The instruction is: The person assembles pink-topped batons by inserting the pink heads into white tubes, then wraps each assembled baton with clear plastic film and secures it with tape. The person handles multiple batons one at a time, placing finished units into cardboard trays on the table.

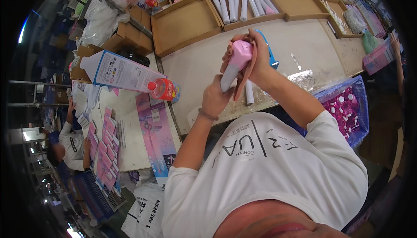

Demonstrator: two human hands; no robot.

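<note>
Over the worktable I hold a wand-shaped toy piece with a pink head and white handle. My left hand is closed round the lower end of its handle. My right hand wraps the pink head from the right, with a brownish-orange cloth caught between palm and piece, its end hanging down. Some fingers are hidden behind the head. Just below the cloth another white handle shows on the table. A blue object lies behind my right hand, partly covered.
Cardboard trays line the far side; one holds several pink-topped white wands. A red-labelled bottle and a printed carton stand left. A blue-lined bin of pink parts is right. Another person sits far left beside pink boxes.
</note>
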